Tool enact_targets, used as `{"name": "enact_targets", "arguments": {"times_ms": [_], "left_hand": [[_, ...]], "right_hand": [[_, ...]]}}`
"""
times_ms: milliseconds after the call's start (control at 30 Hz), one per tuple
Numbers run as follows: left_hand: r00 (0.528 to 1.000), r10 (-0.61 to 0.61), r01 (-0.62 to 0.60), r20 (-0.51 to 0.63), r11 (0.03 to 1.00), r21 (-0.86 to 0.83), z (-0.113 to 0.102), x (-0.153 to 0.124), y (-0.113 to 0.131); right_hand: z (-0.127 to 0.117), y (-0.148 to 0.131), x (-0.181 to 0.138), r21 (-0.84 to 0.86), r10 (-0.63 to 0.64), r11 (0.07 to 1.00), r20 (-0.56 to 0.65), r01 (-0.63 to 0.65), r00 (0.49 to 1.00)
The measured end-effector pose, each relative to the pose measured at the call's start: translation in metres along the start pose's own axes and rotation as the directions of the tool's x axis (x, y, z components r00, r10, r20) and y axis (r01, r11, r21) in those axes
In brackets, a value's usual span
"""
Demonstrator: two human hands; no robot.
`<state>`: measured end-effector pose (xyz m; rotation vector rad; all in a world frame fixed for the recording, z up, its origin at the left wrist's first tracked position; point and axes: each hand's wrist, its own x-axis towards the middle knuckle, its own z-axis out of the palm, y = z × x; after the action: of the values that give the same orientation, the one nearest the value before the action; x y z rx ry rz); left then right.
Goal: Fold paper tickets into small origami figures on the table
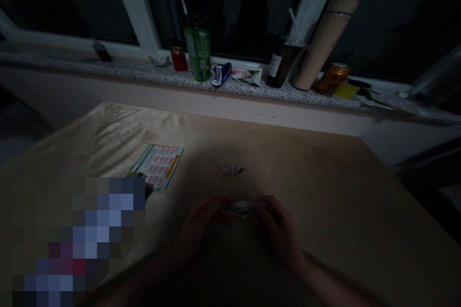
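Observation:
My left hand and my right hand are close together, low over the near middle of the table. Between them is a small folded printed paper, pointed and boat-like in outline. The left fingers close on one end of it, the right fingers on the other. Deep shadow hides the finer details of the fingertips. Just beyond the hands, a second small printed paper boat lies on the tabletop, touched by neither hand.
A printed calendar card lies on the brown table, left of centre. A pixelated patch covers the lower left. Along the speckled windowsill stand a green cup, a dark drink cup, a tall leaning bottle and an orange can.

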<state>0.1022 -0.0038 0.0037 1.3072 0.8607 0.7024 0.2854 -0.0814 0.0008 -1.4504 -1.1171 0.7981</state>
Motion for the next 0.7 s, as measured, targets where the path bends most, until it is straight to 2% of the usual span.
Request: {"name": "enact_targets", "arguments": {"times_ms": [333, 700], "left_hand": [[1.000, -0.005, 0.007, -0.024, 0.995, 0.104, 0.005, 0.000, 0.017], [0.996, -0.026, 0.041, -0.081, 0.983, 0.181, 0.007, 0.005, 0.019]], "right_hand": [[-0.002, -0.001, -0.001, -0.005, -0.055, 0.998, 0.011, 0.055, 0.998], [-0.002, -0.002, 0.001, -0.038, -0.131, 0.990, 0.101, 0.135, 0.986]]}}
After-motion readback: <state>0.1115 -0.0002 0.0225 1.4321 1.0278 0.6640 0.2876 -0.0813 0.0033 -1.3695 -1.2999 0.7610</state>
